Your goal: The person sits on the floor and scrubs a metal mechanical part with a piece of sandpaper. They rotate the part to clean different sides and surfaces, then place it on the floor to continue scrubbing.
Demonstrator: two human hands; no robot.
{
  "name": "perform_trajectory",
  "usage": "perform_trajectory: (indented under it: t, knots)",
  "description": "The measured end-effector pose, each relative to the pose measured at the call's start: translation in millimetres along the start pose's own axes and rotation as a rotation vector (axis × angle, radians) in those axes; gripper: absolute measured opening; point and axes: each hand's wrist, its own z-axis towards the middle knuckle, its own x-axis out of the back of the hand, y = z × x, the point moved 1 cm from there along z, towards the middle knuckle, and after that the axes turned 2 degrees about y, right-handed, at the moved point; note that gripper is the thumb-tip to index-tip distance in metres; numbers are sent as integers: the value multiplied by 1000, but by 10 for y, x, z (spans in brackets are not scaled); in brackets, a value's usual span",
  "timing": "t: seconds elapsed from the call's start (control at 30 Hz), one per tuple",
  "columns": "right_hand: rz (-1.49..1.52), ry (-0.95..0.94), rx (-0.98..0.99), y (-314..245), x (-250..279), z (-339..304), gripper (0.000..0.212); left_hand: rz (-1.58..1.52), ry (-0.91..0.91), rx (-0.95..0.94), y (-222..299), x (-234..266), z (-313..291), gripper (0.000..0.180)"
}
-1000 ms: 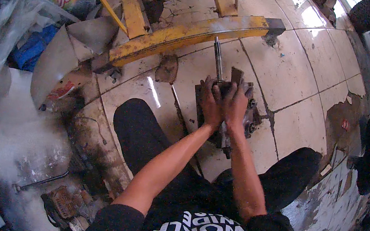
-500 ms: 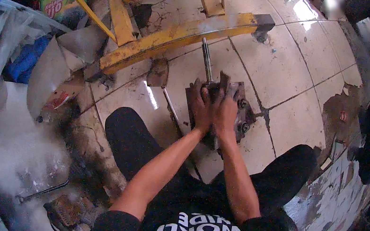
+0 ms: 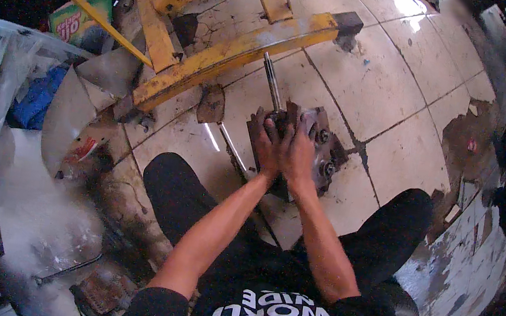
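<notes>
On the tiled floor between my knees sits a dark, greasy metal housing point(image 3: 329, 144) with bolts on its right part. A bright metal shaft point(image 3: 271, 79) juts from it, away from me. My left hand point(image 3: 268, 148) lies on the housing's left part, fingers curled near the base of the shaft. Close beside it, my right hand point(image 3: 297, 154) is curled against a raised part in the middle. Both hands appear to grip the housing; the fingertips are partly hidden among its dark parts.
A yellow metal frame point(image 3: 235, 57) stands just beyond the shaft. Left of the housing lies a thin rod point(image 3: 233, 146), near a brown flat scrap point(image 3: 212, 103). Cardboard point(image 3: 70, 114), a blue bundle point(image 3: 39, 98) and a green package point(image 3: 82, 18) are at the left. Broken flooring point(image 3: 468, 141) lies at the right.
My hands have drawn closer together around the base of the shaft, and the right fingers have shifted off the bolted part. The whole view has moved slightly.
</notes>
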Motion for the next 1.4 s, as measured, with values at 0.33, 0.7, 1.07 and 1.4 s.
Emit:
perform_trajectory:
  t: [0.33,0.7,1.07,1.4]
  knots:
    - [-51,-456,-236,-36,102,413,47,-132,-56,59,-265,-30,-4,57]
    - [-12,-8,46,138,-139,138,43,-256,-49,66,-509,-48,19,55]
    - [180,-27,-310,311,706,-196,41,-79,32,76,-42,-19,33,48]
    - [-175,67,120,277,245,105,42,-171,-42,136,-35,-20,26,52]
